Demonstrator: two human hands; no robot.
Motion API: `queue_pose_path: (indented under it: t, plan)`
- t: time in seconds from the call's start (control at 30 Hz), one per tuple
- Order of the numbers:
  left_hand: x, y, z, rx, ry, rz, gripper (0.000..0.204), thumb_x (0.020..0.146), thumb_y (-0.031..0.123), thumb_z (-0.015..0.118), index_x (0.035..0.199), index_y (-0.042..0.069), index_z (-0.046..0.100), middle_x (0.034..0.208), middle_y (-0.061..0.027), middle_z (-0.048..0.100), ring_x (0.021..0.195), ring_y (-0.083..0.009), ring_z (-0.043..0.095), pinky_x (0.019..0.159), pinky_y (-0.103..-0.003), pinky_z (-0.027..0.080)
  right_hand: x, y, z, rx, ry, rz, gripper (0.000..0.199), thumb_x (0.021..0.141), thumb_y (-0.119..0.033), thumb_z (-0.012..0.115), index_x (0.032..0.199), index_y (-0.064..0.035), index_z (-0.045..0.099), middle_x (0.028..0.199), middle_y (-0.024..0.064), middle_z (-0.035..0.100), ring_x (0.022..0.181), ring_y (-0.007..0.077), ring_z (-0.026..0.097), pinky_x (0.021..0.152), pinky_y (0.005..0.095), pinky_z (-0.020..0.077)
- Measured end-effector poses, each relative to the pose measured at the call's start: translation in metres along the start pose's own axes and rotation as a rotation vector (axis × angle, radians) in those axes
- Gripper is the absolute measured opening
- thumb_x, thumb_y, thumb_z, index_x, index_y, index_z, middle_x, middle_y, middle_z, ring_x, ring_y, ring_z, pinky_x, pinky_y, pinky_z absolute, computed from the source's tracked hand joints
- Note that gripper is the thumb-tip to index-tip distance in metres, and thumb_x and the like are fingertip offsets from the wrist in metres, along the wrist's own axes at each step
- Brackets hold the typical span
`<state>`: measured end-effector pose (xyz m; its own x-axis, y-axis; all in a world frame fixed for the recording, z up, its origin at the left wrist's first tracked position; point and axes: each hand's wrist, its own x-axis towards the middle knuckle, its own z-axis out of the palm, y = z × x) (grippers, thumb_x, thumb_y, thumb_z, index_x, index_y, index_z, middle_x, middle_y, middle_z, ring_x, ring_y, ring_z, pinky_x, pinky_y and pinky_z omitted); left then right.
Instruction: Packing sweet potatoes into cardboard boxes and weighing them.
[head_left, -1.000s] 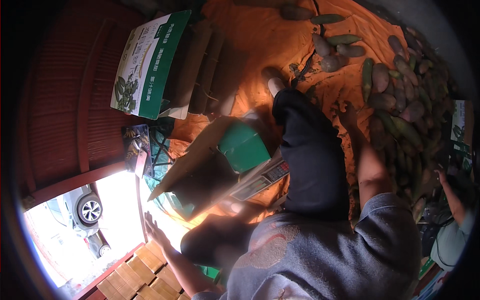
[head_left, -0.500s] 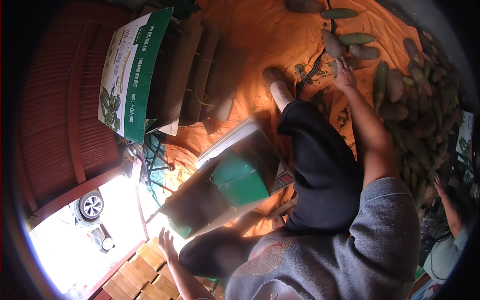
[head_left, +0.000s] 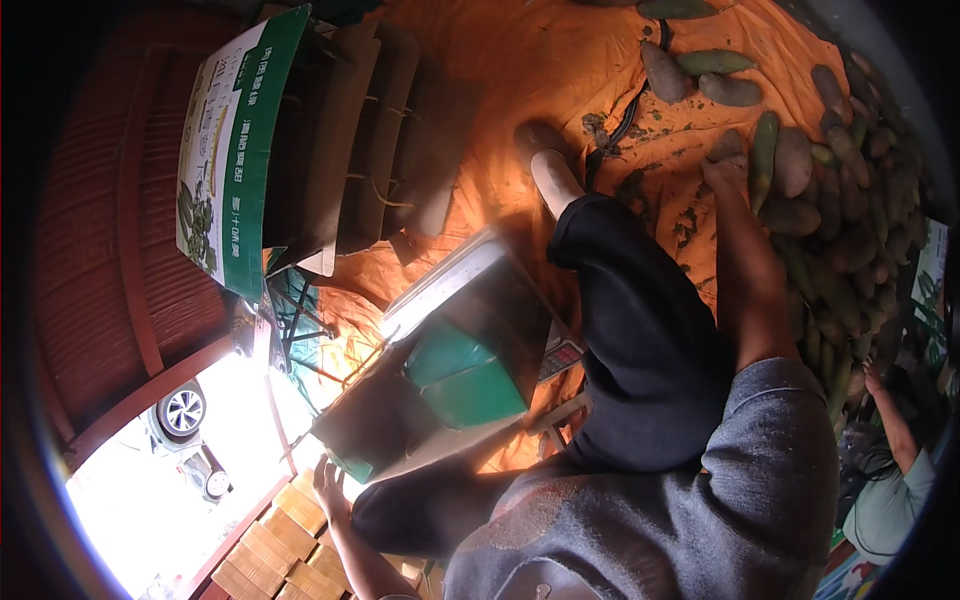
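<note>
My right hand (head_left: 727, 174) is reached out to the far right, closed round a brown oblong vegetable (head_left: 728, 145) at the edge of a large pile of brown and green vegetables (head_left: 835, 250). My left hand (head_left: 328, 490) rests open, fingers extended, beside the near left corner of an open carton (head_left: 390, 405). Green panels (head_left: 468, 375) show on that carton, which stands between my legs. A keypad (head_left: 562, 358) sticks out at its right side, partly hidden.
Nested open cartons (head_left: 340, 150) stand at the upper left. Loose vegetables (head_left: 730, 90) lie on the orange sheet (head_left: 560, 60). Stacked cardboard pieces (head_left: 275, 540) are at the lower left, by a bright doorway. Another person's arm (head_left: 895, 425) reaches to the pile.
My right hand has moved right, toward the pile, with the brown vegetable. My left hand has stayed near the carton corner. The other person's hand has shifted slightly.
</note>
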<state>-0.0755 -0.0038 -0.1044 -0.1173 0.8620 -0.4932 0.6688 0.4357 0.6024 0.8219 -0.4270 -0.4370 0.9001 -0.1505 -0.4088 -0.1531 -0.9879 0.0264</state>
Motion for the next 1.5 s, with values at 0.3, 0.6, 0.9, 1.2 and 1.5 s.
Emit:
queue_pose_path:
  t: [0.3,0.6,0.9,1.2,1.5]
  plan:
    - [-0.026,0.006,-0.020,-0.011,-0.007,0.156,0.044,0.102,0.019,0.060,0.142,0.001,0.054,0.149,-0.0128,0.050,0.132,-0.0264,0.055,0.106,-0.041,0.050,-0.172,0.059,-0.015,0.082,-0.036,-0.318,0.120,0.067,-0.051,0.088,0.154,0.0012,0.024,0.143,0.0281,0.050,0.134,0.0428,0.051,0.112,0.0457,0.0429]
    - [-0.019,0.022,-0.025,0.225,0.192,0.646,0.031,0.103,0.005,0.056,0.132,0.004,0.065,0.145,-0.0170,0.056,0.126,-0.0255,0.061,0.102,-0.036,0.052,-0.336,0.228,-0.050,1.084,-0.437,-0.064,0.077,0.080,-0.034,0.078,0.142,-0.0041,0.044,0.136,0.0185,0.057,0.131,0.0357,0.051,0.107,0.0503,0.0429]
    - [-0.057,0.109,-0.029,-0.037,0.193,0.944,0.034,0.103,0.017,0.060,0.135,0.006,0.064,0.146,-0.0142,0.057,0.132,-0.0249,0.057,0.106,-0.040,0.050,-0.323,0.268,-0.146,2.016,-0.740,-0.092,0.052,0.092,-0.018,0.069,0.140,-0.0066,0.054,0.141,0.0107,0.058,0.133,0.0336,0.051,0.115,0.0604,0.0364]
    - [-0.067,0.159,-0.017,0.347,0.017,1.095,0.044,0.081,0.020,0.081,0.123,0.013,0.072,0.141,-0.0129,0.062,0.126,-0.0334,0.061,0.107,-0.042,0.048,-0.438,0.078,-0.365,1.240,-0.353,-0.801,0.074,0.093,-0.021,0.071,0.154,-0.0023,0.035,0.146,0.0123,0.048,0.133,0.0261,0.049,0.111,0.0404,0.0419]
    - [-0.047,0.138,-0.016,0.283,-0.021,1.133,0.020,0.091,0.011,0.068,0.108,0.003,0.075,0.104,-0.0168,0.074,0.096,-0.0349,0.072,0.085,-0.039,0.056,-0.703,-0.172,-0.291,0.005,-0.612,-1.645,0.078,0.071,-0.030,0.085,0.138,-0.0045,0.053,0.123,0.0175,0.065,0.115,0.0306,0.063,0.099,0.0399,0.0488]
